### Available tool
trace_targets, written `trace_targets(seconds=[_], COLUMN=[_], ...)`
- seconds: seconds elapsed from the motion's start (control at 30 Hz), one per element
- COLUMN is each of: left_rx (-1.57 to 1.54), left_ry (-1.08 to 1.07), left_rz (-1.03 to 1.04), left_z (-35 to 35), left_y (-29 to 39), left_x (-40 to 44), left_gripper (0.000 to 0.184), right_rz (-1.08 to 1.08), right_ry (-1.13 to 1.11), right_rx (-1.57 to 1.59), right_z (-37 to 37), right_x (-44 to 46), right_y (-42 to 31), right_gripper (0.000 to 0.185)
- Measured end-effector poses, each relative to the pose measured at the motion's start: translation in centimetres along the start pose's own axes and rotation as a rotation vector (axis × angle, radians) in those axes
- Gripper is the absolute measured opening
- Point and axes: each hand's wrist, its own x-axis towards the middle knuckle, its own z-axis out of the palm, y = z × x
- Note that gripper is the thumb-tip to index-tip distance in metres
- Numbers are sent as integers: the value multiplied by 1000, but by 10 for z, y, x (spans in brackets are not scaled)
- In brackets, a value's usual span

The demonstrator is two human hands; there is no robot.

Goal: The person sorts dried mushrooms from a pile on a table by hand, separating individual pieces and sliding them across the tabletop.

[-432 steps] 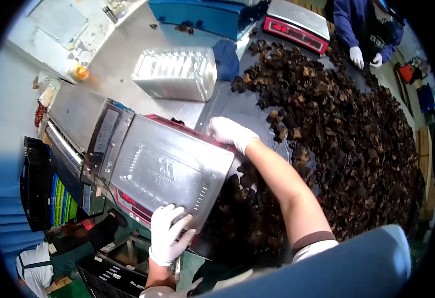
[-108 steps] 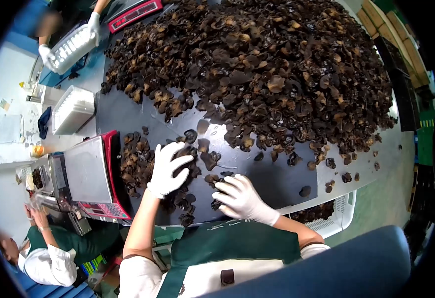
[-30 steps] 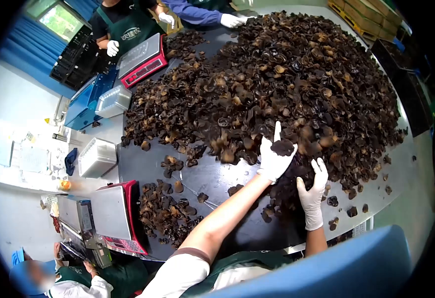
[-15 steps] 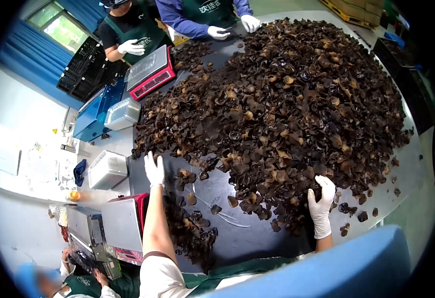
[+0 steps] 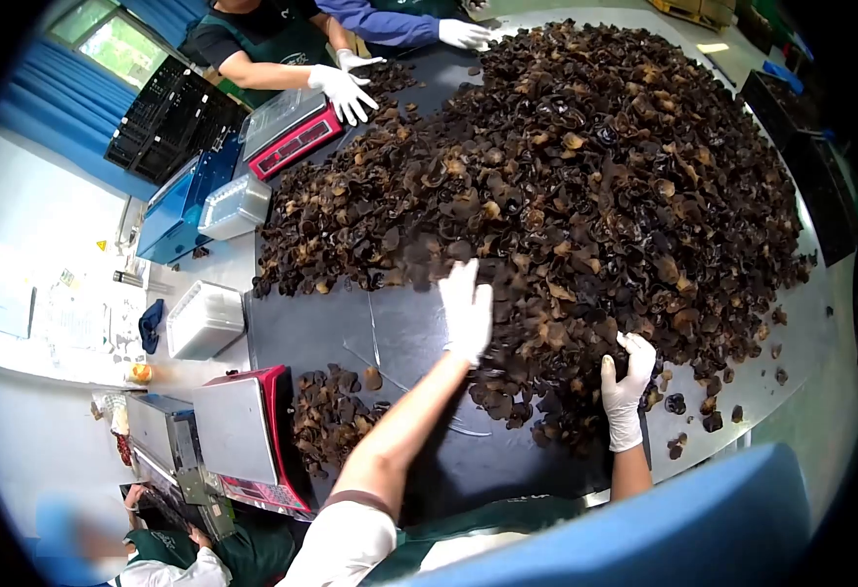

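A broad pile of dark brown wood ear mushrooms (image 5: 634, 196) covers much of the table (image 5: 297, 328). My left hand (image 5: 468, 318), in a white glove, lies against the pile's near edge with its fingers stretched out. Mushrooms beside it are smeared by motion. My right hand (image 5: 628, 386), also gloved, rests at the near right edge of the pile. Its thumb stands apart from the slightly bent fingers, and I see nothing gripped. A smaller heap of mushrooms (image 5: 331, 416) lies left of my left forearm.
A red scale (image 5: 238, 430) stands at the near left, another red scale (image 5: 292, 137) farther off. Clear plastic boxes (image 5: 206, 321) sit along the left side. Across the table, co-workers' gloved hands (image 5: 344, 93) reach toward the mushrooms. Another person (image 5: 169, 548) works at lower left.
My left hand has swept right from the pile's left edge, and mushrooms there have shifted, baring more tabletop. My right hand has barely moved. A co-worker's hand now reaches past the far scale.
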Motion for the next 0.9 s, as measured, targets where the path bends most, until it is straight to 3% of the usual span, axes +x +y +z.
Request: trace_targets(seconds=[0.07,0.13,0.2,0.27,0.33,0.4,0.47,0.53,0.57,0.67,0.73,0.9], left_rx=[-118,66,203,4,15,-214,-66,306,421,453,245,-259], left_ry=[-22,-190,-393,-495,-517,-479,-314,-254,-307,-283,-114,-90], left_rz=[-60,-67,-148,-172,-59,-195,-137,-96,-289,-303,-291,-230], left_z=[13,-2,-41,-96,-132,-158,-163,-160,-151,-101,-73,-43], left_y=[41,61,81,92,70,51,11,-7,-2,-14,4,74], left_x=[-4,-6,-2,0,-5,-17,-42,-65,-79,-120,-132,-152], left_gripper=[57,62,65,64,61,57,55,58,63,65,63,49], right_rz=[-20,20,24,19,25,21,11,-55,-65,-90,-80,-102], right_ry=[-6,-2,-28,-68,-70,-56,-76,-157,-195,-269,-284,-384], right_rx=[4,49,88,69,65,53,45,73,96,133,161,272], right_z=[-3,-7,-17,-30,-42,-55,-64,-69,-70,-68,-65,-59], right_x=[-1,-2,0,-1,-5,-9,-15,-22,-26,-36,-41,-52], right_y=[2,3,-2,-7,-11,-17,-30,-45,-53,-66,-67,-74], right_gripper=[42,44,45,40,39,40,39,36,36,36,36,35])
